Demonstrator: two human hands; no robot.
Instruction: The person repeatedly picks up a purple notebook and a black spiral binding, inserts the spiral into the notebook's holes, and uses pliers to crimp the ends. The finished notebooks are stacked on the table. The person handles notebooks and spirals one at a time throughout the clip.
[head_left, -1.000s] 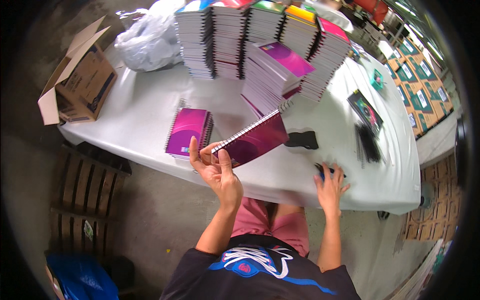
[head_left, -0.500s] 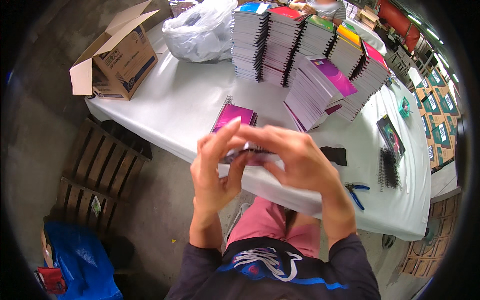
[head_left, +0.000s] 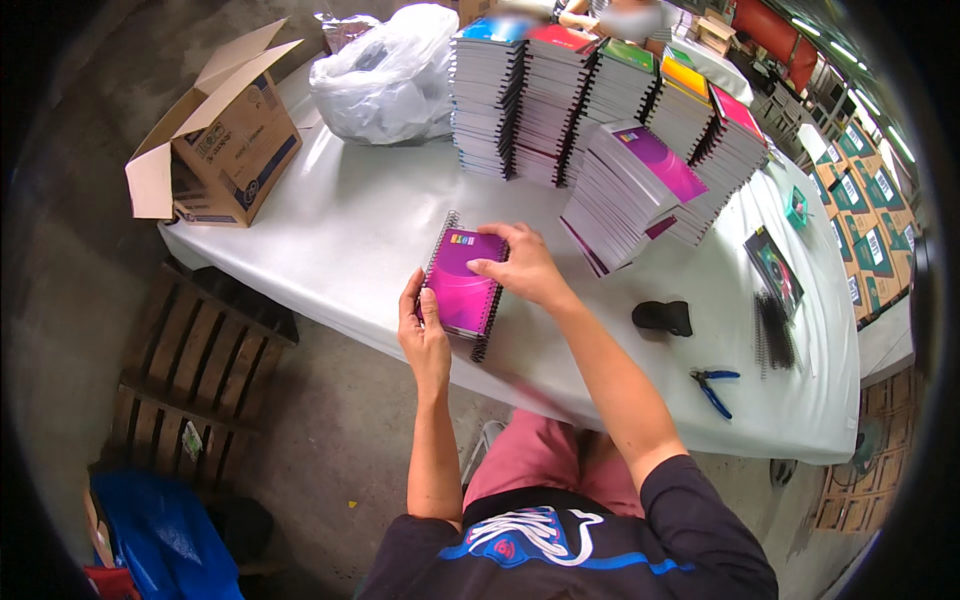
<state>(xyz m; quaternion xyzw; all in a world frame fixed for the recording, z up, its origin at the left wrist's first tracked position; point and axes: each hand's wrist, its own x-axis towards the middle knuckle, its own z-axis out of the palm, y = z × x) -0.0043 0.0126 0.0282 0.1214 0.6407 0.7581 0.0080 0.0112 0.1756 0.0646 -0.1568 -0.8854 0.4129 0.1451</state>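
Note:
A small pile of purple spiral notebooks (head_left: 462,280) lies on the white-covered table in front of me, with wire coils along its left and right edges. My left hand (head_left: 424,325) grips the lower left edge, its thumb toward the cover and its fingers along the side. My right hand (head_left: 522,262) holds the upper right edge, the thumb over the cover and the fingers at the far corner. Right of the hands lie a black cloth-like object (head_left: 662,318) and blue-handled pliers (head_left: 714,390). How many notebooks are in the pile, I cannot tell.
Tall stacks of coloured notebooks (head_left: 550,105) stand at the back, with a fanned purple stack (head_left: 625,205) before them. An open cardboard box (head_left: 235,150) and a white plastic bag (head_left: 385,85) sit at the back left. Loose black coils (head_left: 774,335) lie far right. Another person sits behind the stacks.
Both hands have come down from above the table edge, where they held something blurred, onto the purple notebooks and now grip their sides. The view has shifted slightly.

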